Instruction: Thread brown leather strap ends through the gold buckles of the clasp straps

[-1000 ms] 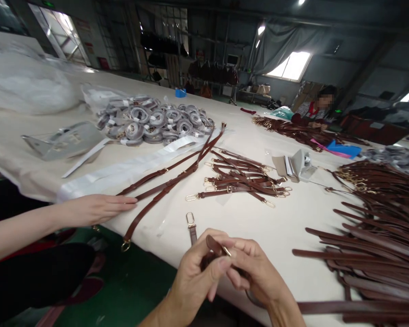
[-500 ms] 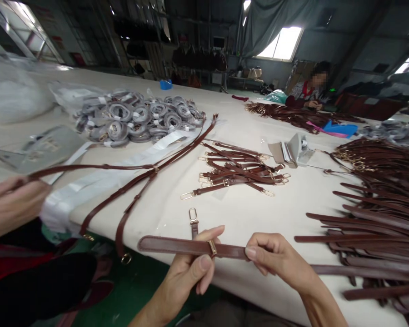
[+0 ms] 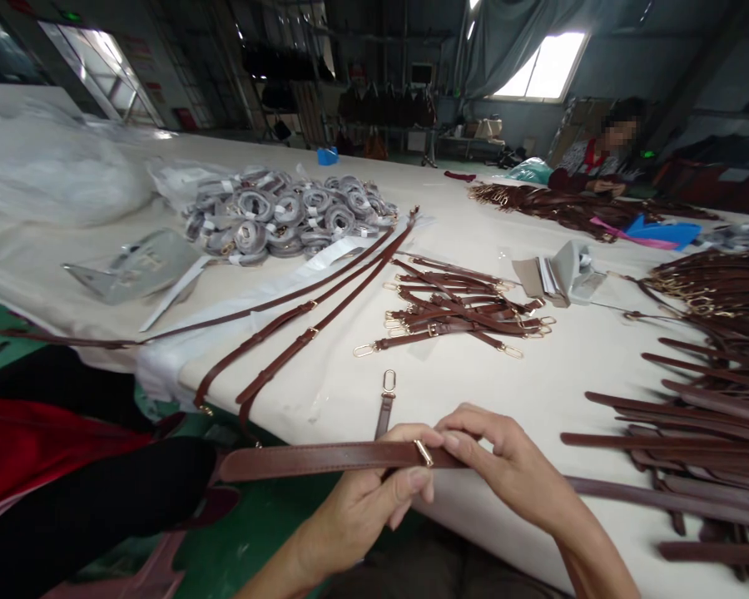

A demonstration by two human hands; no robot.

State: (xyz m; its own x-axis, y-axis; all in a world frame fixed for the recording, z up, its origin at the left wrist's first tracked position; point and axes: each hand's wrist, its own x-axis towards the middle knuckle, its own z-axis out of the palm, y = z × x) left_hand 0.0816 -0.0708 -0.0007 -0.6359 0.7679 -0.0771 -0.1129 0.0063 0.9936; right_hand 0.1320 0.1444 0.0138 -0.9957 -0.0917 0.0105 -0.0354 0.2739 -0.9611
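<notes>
A brown leather strap (image 3: pixel 312 459) with a stitched edge and rounded tip lies across my two hands, just over the table's front edge. A gold metal slider (image 3: pixel 423 453) sits around it. My left hand (image 3: pixel 368 499) grips the strap from below, close to the slider. The fingers of my right hand (image 3: pixel 499 457) are closed on the strap's right part, which they partly hide. A shorter brown piece with a gold oval ring (image 3: pixel 389 383) rises behind my left hand; how it joins the strap is hidden.
Short straps with gold rings (image 3: pixel 468 312) lie piled mid-table. To the right is a big heap of brown straps (image 3: pixel 692 433). Coiled wrapped straps (image 3: pixel 287 212) sit at back left. Long straps (image 3: pixel 287 353) hang over the edge. A person (image 3: pixel 599 158) sits across the table.
The strap has shifted left through the slider, so more shows on its left. My hands are closer together. The neighbour's hand at left has mostly left view, and the camera has turned left.
</notes>
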